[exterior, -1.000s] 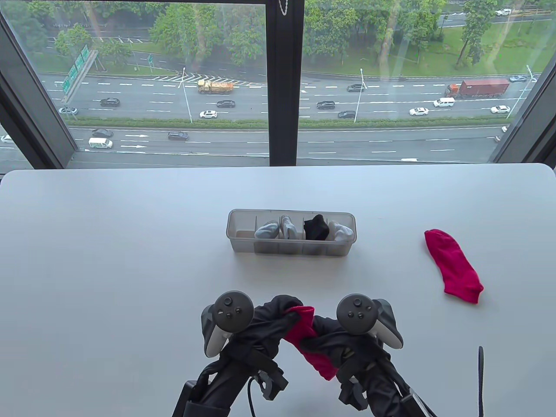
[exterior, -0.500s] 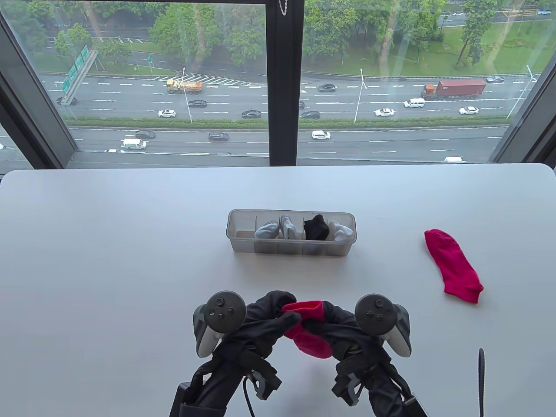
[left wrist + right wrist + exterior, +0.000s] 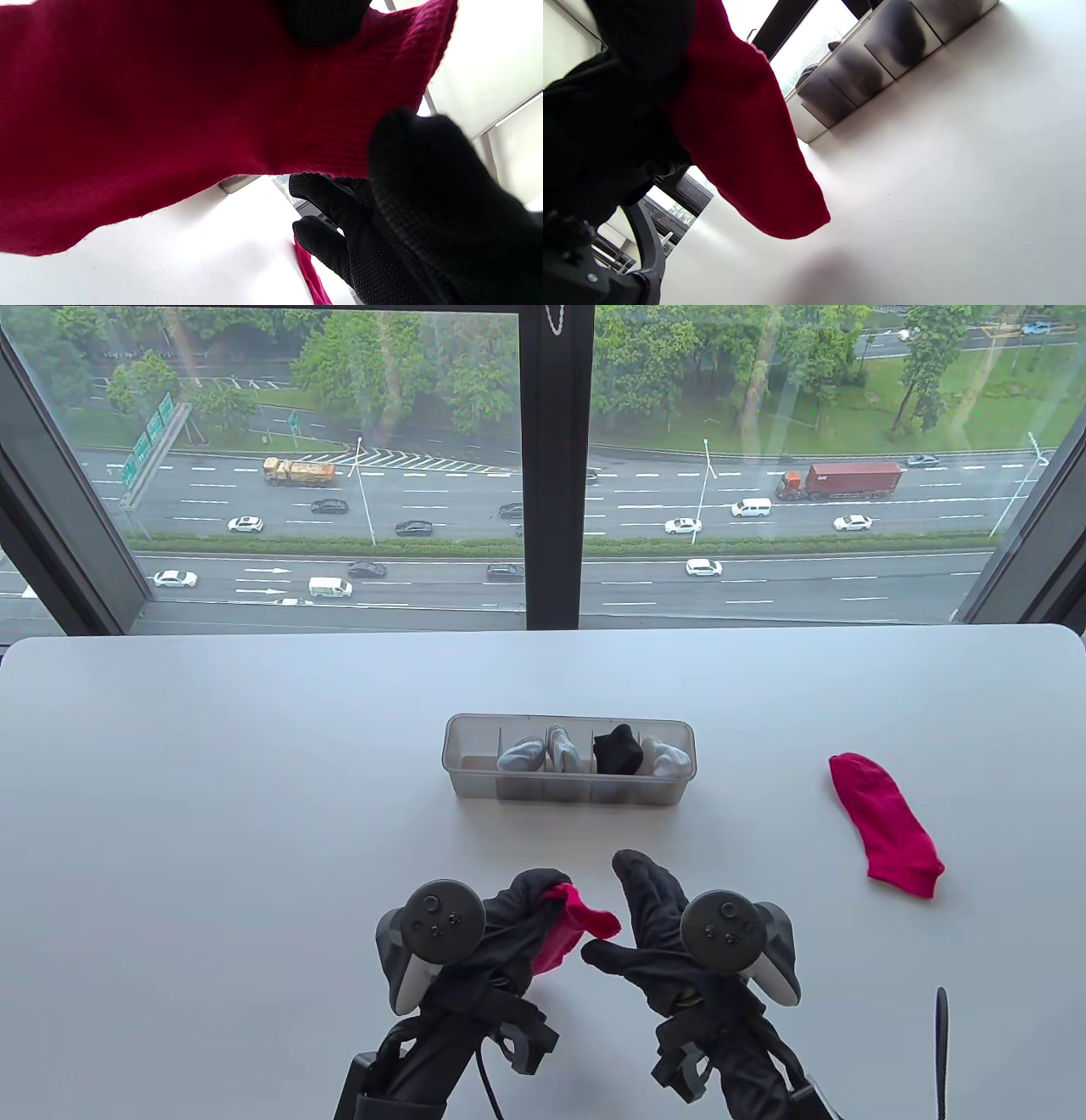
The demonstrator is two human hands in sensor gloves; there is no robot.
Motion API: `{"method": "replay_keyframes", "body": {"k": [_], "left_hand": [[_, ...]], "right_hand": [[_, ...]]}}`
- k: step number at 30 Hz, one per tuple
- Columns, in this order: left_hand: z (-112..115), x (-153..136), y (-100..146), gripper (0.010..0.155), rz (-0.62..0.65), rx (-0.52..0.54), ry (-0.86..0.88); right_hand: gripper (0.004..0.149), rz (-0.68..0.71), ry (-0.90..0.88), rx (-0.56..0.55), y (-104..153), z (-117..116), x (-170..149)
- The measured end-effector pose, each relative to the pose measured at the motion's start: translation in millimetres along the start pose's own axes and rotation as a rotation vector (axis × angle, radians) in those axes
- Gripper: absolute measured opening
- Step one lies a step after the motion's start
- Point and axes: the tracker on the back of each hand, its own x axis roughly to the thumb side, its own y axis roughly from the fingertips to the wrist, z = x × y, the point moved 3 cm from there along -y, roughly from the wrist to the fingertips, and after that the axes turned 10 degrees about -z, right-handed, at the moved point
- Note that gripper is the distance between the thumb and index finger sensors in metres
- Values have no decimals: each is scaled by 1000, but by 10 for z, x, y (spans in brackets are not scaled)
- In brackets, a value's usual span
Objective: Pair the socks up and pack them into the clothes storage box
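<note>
Red sock (image 3: 567, 927) hung pinched in left hand (image 3: 509, 933) above white counter (image 3: 212, 814). Right hand (image 3: 657, 933) beside it, fingers straight, holding nothing. Second red sock (image 3: 887, 824) lay flat far right; storage box (image 3: 568, 761) behind hands.

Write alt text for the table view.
The left hand grips a red sock beside the open right hand; a second red sock lies right of the storage box on the white table.

Left hand (image 3: 517, 920) curled, fingers pinching — right hand (image 3: 657, 929) beside it, fingers straight, spread flat
</note>
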Motion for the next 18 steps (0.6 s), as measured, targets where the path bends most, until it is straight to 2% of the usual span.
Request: {"method": "replay_keyframes", "body": {"k": [3,4,6,8,10,14,15,17,18], "left_hand": [[30,27,5,41,7,-5,-47],[37,16,1,41,-1,-13,-57],[28,-37,-20,42,-29,-8,-60],[14,-72,-44,41,-53,-12,-19],[7,-86,-47,43,-56,-13,-14],[113,-66,-68,67,15,-194,63],[128,-49,-66,65,28,-199,89],[74,-1,-59,44,38,-136,115],[48,20,-53,41,55,-148,141]], "right_hand": [[92,15,7,22,-3,-44,62],[81,-1,1,-25,7,-9,57],[45,-15,-8,-215,42,131,29],[42,-4,-32,-284,69,211,2],[42,-16,-68,-285,77,238,-32],[43,14,-93,-209,47,247,-52],[42,18,-90,-208,48,249,-43],[42,39,-90,-174,47,270,-4],[41,57,-108,-131,48,297,15]]}}
